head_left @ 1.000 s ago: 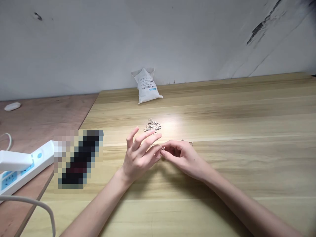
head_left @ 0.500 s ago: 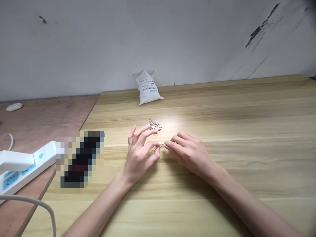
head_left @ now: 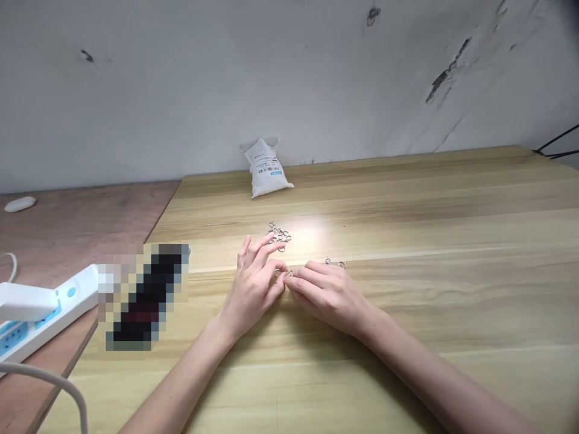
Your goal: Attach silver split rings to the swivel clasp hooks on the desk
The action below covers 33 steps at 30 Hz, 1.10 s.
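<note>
My left hand [head_left: 253, 283] and my right hand [head_left: 328, 292] meet fingertip to fingertip over the light wooden table [head_left: 407, 253]. Between them they pinch a small metal ring with a clasp [head_left: 283, 273]; the left thumb and forefinger hold the ring, the right fingertips grip the clasp end. My left hand's other fingers are raised and spread. Just beyond lies a small pile of metal clasps and rings [head_left: 278, 234]. Two more small metal pieces [head_left: 335, 263] lie behind my right hand.
A white labelled bag [head_left: 265, 167] stands at the back against the wall. At the left, a white power strip [head_left: 40, 304] with a cable lies on a reddish board [head_left: 81, 217], next to a blurred-out dark object [head_left: 145, 295]. A small white item [head_left: 18, 204] sits far left.
Both hands have drawn closer together and lower toward the table while keeping the ring and clasp pinched. The view has tilted, so more wall shows.
</note>
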Motion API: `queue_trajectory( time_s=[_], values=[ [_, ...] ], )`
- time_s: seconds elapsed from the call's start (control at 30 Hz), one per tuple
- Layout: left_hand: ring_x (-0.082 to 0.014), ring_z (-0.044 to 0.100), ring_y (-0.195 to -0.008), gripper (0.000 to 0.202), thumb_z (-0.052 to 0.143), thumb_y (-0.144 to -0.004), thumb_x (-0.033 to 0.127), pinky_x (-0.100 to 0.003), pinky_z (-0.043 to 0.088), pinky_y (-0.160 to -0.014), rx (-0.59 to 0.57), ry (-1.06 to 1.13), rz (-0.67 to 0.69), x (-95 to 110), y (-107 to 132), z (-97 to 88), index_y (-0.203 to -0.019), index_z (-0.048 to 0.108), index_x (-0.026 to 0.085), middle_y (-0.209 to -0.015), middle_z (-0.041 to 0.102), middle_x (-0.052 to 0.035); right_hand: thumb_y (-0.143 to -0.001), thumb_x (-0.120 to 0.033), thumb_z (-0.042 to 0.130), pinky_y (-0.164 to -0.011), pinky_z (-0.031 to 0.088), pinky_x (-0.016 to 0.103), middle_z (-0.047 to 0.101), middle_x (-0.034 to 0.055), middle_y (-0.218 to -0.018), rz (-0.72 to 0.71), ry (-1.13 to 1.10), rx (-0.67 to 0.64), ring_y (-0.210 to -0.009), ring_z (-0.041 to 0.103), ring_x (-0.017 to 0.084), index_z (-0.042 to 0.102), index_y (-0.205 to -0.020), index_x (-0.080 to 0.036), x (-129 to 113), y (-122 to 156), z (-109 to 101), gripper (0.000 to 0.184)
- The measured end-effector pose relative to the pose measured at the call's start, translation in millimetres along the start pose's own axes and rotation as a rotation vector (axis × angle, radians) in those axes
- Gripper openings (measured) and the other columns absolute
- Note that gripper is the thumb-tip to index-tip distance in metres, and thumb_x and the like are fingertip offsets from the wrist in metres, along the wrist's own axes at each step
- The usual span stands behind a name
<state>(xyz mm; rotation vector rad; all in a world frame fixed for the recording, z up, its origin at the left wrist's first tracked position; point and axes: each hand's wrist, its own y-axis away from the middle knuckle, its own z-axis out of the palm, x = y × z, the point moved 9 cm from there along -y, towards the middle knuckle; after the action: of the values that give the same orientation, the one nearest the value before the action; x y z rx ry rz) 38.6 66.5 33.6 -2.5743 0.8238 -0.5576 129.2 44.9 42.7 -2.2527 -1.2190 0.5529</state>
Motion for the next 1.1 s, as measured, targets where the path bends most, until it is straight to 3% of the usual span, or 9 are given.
queue_trajectory(
  time_s=[0.2, 0.37, 0.53, 0.77, 0.93, 1.1],
  values=[
    [-0.0267, 0.04, -0.138, 0.011, 0.05, -0.09, 0.012, -0.057, 0.025, -0.118, -0.033, -0.009, 0.041, -2, 2, 2.0, -0.089, 0.059, 0.019, -0.127, 0.06, -0.0093, -0.094, -0.008, 0.043, -0.053, 0.032, 0.03, 0.061, 0.0021, -0.067, 0.004, -0.006, -0.023, -0.061, 0.05, 0.014, 0.06, -0.077, -0.018, -3, 1, 6, 0.026],
    [-0.0272, 0.036, -0.14, 0.011, 0.049, -0.091, 0.013, -0.06, 0.024, -0.117, -0.046, 0.021, 0.004, -15, 3, 4.7, -0.092, 0.058, 0.019, -0.13, 0.058, -0.0098, -0.096, -0.006, 0.038, -0.055, 0.034, 0.03, 0.064, 0.0034, -0.073, -0.023, 0.095, -0.099, -0.063, 0.05, 0.015, 0.063, -0.089, -0.016, -7, 1, 15, 0.028],
    [-0.0271, 0.032, -0.141, 0.011, 0.048, -0.092, 0.015, -0.061, 0.025, -0.115, -0.07, 0.101, -0.055, -26, 2, 5.6, -0.092, 0.058, 0.019, -0.13, 0.056, -0.0094, -0.094, -0.005, 0.04, -0.052, 0.029, 0.03, 0.063, 0.0034, -0.072, -0.079, 0.117, -0.148, -0.061, 0.047, 0.014, 0.06, -0.077, -0.016, -16, 2, 20, 0.028],
    [-0.0288, 0.038, -0.137, 0.012, 0.057, -0.087, 0.013, -0.051, 0.038, -0.107, -0.03, 0.023, 0.004, -23, 8, -13.2, -0.085, 0.065, 0.021, -0.129, 0.057, -0.0079, -0.093, -0.007, 0.041, -0.057, 0.034, 0.03, 0.068, 0.0079, -0.085, 0.063, 0.159, -0.213, -0.075, 0.05, 0.019, 0.064, -0.092, -0.015, 24, 17, -7, 0.024],
    [-0.0282, 0.042, -0.133, 0.015, 0.055, -0.086, 0.012, -0.049, 0.04, -0.104, -0.062, 0.037, 0.015, -15, 11, -8.4, -0.084, 0.066, 0.022, -0.126, 0.059, -0.0063, -0.092, -0.002, 0.039, -0.074, 0.042, 0.035, 0.07, 0.0091, -0.105, 0.067, 0.2, -0.268, -0.089, 0.055, 0.022, 0.064, -0.101, -0.015, 32, 49, -9, 0.029],
    [-0.025, 0.044, -0.13, 0.024, 0.05, -0.084, 0.006, -0.045, 0.04, -0.104, -0.108, 0.105, -0.03, -26, 7, -1.8, -0.088, 0.066, 0.023, -0.127, 0.059, -0.0037, -0.091, -0.009, 0.047, -0.087, 0.043, 0.039, 0.065, 0.0088, -0.124, 0.064, 0.179, -0.213, -0.109, 0.056, 0.025, 0.063, -0.111, -0.017, 28, 61, -13, 0.027]
  ],
)
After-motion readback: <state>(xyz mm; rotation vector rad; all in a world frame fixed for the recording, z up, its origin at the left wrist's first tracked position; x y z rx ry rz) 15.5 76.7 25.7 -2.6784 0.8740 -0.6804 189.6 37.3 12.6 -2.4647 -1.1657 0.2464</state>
